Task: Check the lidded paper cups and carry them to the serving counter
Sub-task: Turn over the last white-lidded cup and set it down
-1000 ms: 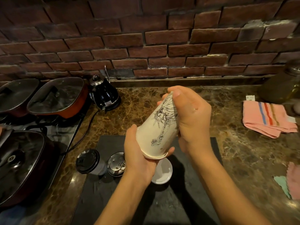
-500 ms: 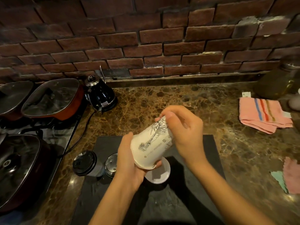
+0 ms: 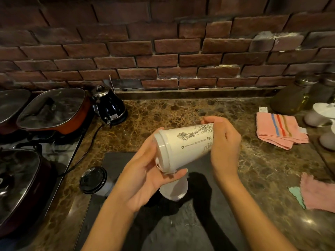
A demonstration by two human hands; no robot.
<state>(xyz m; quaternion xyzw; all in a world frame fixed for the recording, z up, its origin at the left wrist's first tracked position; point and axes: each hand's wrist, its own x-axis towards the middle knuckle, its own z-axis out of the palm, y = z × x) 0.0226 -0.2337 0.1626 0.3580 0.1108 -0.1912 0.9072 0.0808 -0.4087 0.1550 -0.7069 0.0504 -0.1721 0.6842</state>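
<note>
I hold a white lidded paper cup [image 3: 184, 144] with a black line drawing almost on its side above the counter, lid pointing left and down. My left hand [image 3: 145, 180] cups the lid end from below. My right hand [image 3: 223, 140] grips the cup's base end. Under it, a second cup with a white lid [image 3: 175, 190] stands on the dark slate mat [image 3: 181, 230]. A cup with a black lid [image 3: 93, 180] stands at the mat's left edge. A third cup seen earlier is hidden behind my left arm.
Lidded pans [image 3: 52, 109] and a black kettle [image 3: 109, 107] fill the left side. A striped pink towel [image 3: 279, 131], jars [image 3: 291, 98] and pale cups [image 3: 319, 115] sit at right. Pink and green cloths [image 3: 317, 194] lie front right. A brick wall [image 3: 163, 51] backs the marble counter [image 3: 253, 169].
The cup has swung from upside-down and nearly upright to lying sideways with its lid to the left. Both hands dropped lower and my view widened to the right.
</note>
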